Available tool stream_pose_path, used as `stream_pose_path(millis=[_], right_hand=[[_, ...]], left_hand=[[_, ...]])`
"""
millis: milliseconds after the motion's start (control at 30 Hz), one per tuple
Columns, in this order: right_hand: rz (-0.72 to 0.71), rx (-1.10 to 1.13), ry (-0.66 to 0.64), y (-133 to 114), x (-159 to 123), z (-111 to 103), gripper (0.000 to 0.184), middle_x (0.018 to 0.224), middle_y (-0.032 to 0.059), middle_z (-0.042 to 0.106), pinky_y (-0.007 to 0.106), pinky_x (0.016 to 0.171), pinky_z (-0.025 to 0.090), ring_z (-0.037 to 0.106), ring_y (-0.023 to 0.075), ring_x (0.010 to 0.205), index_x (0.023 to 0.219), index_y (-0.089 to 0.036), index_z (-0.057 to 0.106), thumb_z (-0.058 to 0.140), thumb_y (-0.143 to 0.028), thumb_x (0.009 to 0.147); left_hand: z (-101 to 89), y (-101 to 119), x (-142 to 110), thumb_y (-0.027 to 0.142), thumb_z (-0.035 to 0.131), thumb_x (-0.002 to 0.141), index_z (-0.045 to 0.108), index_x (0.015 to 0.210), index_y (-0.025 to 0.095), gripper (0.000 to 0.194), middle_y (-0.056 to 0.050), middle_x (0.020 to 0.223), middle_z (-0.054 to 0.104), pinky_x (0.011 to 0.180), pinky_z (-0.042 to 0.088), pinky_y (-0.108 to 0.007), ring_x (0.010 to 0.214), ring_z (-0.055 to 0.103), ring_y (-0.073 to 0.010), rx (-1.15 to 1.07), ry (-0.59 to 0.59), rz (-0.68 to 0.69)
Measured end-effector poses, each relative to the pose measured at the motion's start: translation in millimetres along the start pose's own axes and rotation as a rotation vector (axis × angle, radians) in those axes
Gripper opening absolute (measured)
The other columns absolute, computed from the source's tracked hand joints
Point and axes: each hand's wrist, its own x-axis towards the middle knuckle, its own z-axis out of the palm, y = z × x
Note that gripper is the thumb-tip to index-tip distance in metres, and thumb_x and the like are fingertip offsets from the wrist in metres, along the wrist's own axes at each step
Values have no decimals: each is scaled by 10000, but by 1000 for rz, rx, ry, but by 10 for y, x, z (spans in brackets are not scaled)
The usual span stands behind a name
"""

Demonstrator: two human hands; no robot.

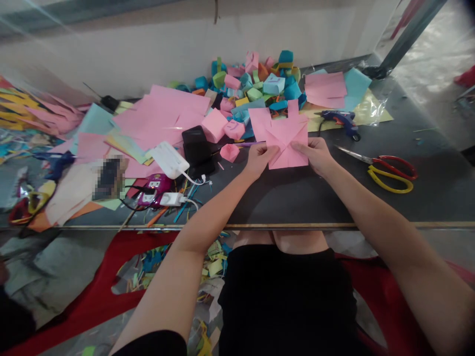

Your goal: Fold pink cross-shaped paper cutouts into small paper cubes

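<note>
— What are the hands doing with the paper?

— Both grip one pink sheet that lies on the dark table, just past the person's reach in the middle. The left hand pinches the sheet's lower left edge, fingers curled over it and thumb on top. The right hand clamps the lower right edge the same way, fingers closed on the paper.

— Is the sheet flat?

— Mostly. It carries diagonal creases that cross near its centre, and cut flaps stand out at its top corners.

— What sits close to it?

— A small pink folded cube lies just left of the left hand. Behind it stand two larger pink cubes, and behind those a heap of coloured paper cubes against the wall. A blue glue gun lies just beyond the sheet on the right, and red and yellow scissors lie to the right of the right hand, well apart from it.

— Where is there room?

— The table between the hands and its near edge is bare. The left side is crowded: loose pink sheets, a black box, a white charger and cables.
</note>
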Motion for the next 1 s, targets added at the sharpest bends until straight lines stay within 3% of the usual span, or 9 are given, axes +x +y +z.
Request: stream_pose_path(millis=[133,267,533,733,1000], right_hand=[[-10,-17,17,4,1,-13,554,787,65,789,336,599,576,665,178,682,685,-218,793,999,-709,535],[-45,-110,23,21,4,-40,515,753,43,770,314,565,537,652,164,656,704,-215,806,970,-693,605],[-76,-169,37,6,0,-35,439,727,36,756,308,538,500,630,166,646,680,-212,789,945,-622,664],[-138,-248,68,-43,-34,-20,379,669,17,697,299,520,446,569,153,626,634,-219,751,894,-554,739],[-196,-434,98,-85,-48,-25,550,568,2,493,301,524,326,449,147,631,536,-225,563,856,-629,766]], left_hand=[[-13,14,-9,549,974,699,638,547,181,521,54,579,498,562,351,-253,589,422,-80,14,-34,47],[-20,4,-8,570,1014,625,704,590,190,492,39,622,593,570,397,-253,621,486,-96,23,-44,30],[-17,-17,-9,557,1015,639,724,613,193,467,44,633,623,598,439,-252,623,518,-93,9,-47,25],[-18,9,-14,532,987,680,640,549,191,504,53,591,556,567,364,-246,605,475,-90,73,-26,55],[-29,20,-40,436,935,775,620,598,195,435,43,609,552,575,363,-255,602,469,-101,186,5,93]])
